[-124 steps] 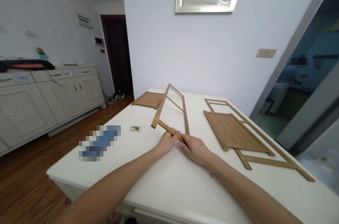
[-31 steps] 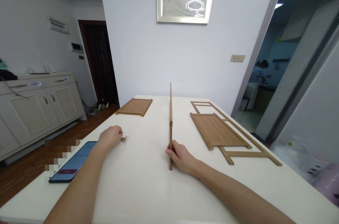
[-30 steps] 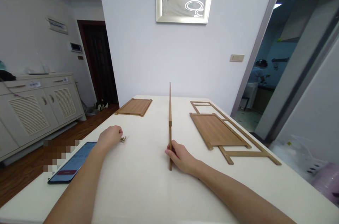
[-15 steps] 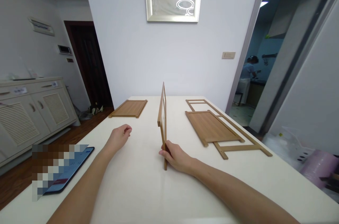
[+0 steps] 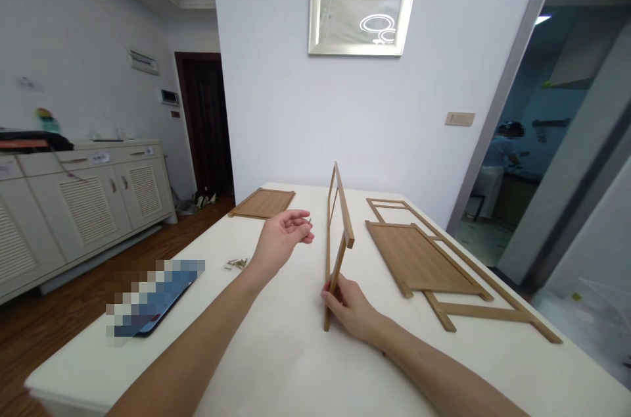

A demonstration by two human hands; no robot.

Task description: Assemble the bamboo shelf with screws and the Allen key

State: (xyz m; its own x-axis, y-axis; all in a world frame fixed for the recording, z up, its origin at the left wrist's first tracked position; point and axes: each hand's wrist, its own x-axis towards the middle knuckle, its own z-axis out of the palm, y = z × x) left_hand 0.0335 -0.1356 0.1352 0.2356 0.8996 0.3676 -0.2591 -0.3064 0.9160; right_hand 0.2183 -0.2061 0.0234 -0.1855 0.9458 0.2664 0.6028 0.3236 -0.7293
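Wooden frame (image 5: 344, 206) at 12 o'clock, directly ahead of the person: held on edge over the white table (image 5: 276, 354), its upper rail leaning toward 1 o'clock. The right hand (image 5: 352, 312) grips its near end bar, fingers wrapped around the wood; whether the bottom edge rests on the tabletop is hard to tell.

The left hand (image 5: 280, 239), raised just beside the frame on its 11 o'clock side, pinches what appears to be a small screw (image 5: 310, 221). A second ago that hand was down at the pile of screws (image 5: 237, 264) at 11 o'clock; the pile now lies in view behind the wrist. The change suggests that the pick-up is done, with fastener and frame now near each other but apart.

Half a second earlier the frame leaned the opposite way, toward 11; four seconds earlier, both hands were on it. Unmoved on the table are one wooden panel (image 5: 266, 203) between 11 and 12 o'clock, another panel (image 5: 424, 256) at 1, partly over a second frame (image 5: 486, 312), and the phone (image 5: 170, 305), partly blurred, at 10.
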